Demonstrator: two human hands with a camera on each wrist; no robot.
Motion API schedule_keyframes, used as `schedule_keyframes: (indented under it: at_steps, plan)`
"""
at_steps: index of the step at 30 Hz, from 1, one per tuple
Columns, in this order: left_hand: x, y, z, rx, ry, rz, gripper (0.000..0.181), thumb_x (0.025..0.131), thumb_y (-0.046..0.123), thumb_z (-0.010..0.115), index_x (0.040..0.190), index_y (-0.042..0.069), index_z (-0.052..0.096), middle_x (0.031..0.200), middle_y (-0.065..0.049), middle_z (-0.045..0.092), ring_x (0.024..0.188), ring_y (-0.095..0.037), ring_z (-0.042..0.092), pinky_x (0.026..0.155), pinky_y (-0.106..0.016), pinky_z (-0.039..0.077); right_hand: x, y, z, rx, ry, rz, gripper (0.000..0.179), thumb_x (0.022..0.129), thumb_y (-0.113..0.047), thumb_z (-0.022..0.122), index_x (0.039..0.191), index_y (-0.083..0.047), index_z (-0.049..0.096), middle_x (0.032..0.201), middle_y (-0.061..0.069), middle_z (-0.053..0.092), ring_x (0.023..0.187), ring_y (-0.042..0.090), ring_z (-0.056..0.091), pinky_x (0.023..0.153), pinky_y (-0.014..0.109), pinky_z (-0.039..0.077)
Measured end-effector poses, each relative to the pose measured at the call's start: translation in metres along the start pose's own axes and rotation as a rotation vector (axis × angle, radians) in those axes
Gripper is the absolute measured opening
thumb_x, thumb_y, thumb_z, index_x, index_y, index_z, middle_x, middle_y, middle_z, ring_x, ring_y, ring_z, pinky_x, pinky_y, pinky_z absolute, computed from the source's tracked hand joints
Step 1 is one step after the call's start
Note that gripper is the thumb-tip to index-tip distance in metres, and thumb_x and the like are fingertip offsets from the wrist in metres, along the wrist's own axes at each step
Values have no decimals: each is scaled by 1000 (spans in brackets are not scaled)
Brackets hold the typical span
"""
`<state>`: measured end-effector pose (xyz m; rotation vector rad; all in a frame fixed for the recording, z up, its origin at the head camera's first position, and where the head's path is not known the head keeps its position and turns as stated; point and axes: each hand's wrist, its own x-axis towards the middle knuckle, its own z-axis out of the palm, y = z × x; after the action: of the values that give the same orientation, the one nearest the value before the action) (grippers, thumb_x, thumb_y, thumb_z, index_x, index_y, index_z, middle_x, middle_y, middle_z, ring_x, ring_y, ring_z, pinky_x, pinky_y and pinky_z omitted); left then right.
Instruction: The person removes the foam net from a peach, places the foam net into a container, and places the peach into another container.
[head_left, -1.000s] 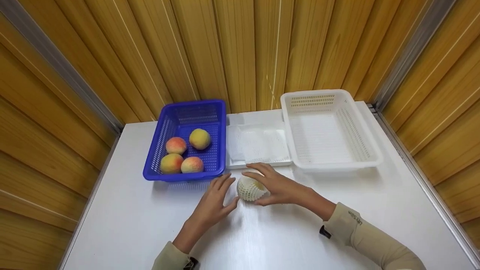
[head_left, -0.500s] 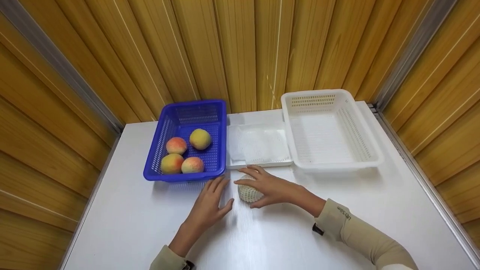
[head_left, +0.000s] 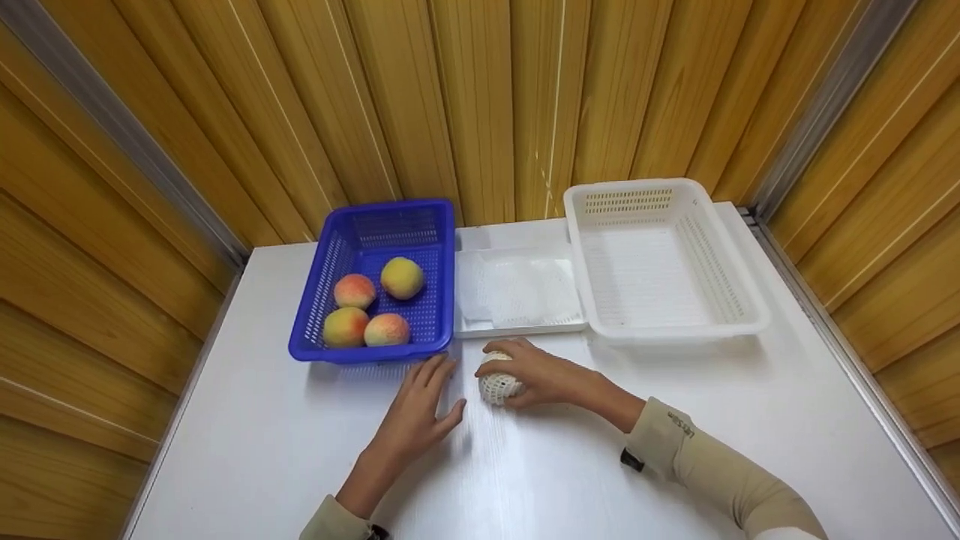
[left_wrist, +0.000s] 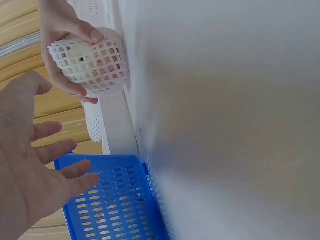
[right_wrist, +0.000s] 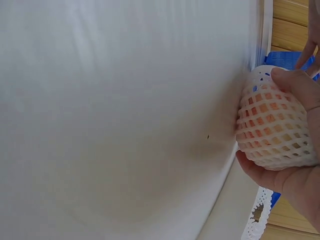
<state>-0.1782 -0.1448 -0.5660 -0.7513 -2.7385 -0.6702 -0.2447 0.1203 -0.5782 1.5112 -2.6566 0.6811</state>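
On the white table, a peach in a white foam net (head_left: 498,382) sits in front of the shallow tray. My right hand (head_left: 544,375) grips it from the right, thumb on the near side and fingers over the far side. In the right wrist view, red and yellow skin of the netted peach (right_wrist: 272,125) shows through the mesh. My left hand (head_left: 418,409) stays to its left with fingers spread, apart from the net and holding nothing. In the left wrist view, the left hand (left_wrist: 37,160) is near the blue basket (left_wrist: 112,195).
The blue basket (head_left: 300,341) at the back left holds several bare peaches (head_left: 403,278). Between the baskets lies a shallow white tray (head_left: 517,330) with flat foam nets (head_left: 517,289) in it. A white basket (head_left: 679,330) stands at the right. Wooden walls (head_left: 480,112) enclose the table.
My right hand has closed its fingers around the netted peach. My left hand has drawn back slightly to the left, away from it. The baskets and tray stay put.
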Motion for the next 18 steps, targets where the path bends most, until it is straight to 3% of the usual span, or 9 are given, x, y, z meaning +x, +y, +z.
schedule_keyframes:
  at_steps: [4,8,14,18]
  plan:
    - [-1,3,-1,-6,-3,8,60,94,32,70,145,5,52,150,-15,49,134,-37,47,112,-54,42,-2,1,-4,38,32,-3,57,77,-23,84,131,-26,64,146,14,50,133,35,48,108,52,46]
    - [2,7,-4,-27,13,21,59,93,29,71,144,5,53,149,-15,51,133,-36,49,111,-52,44,-3,2,-14,131,114,17,58,77,-21,83,131,-26,63,146,12,50,134,32,49,107,51,47]
    - [11,16,-10,-132,70,41,56,91,22,74,141,6,55,145,-10,55,135,-30,50,112,-49,45,-3,-2,-38,384,263,87,57,80,-22,85,133,-25,63,146,6,52,133,25,52,102,43,52]
    - [17,21,-10,-236,144,60,53,90,12,73,140,7,57,142,-8,58,133,-29,52,110,-48,46,-5,-5,-52,607,354,122,57,81,-17,85,134,-19,62,147,6,53,137,26,48,99,39,51]
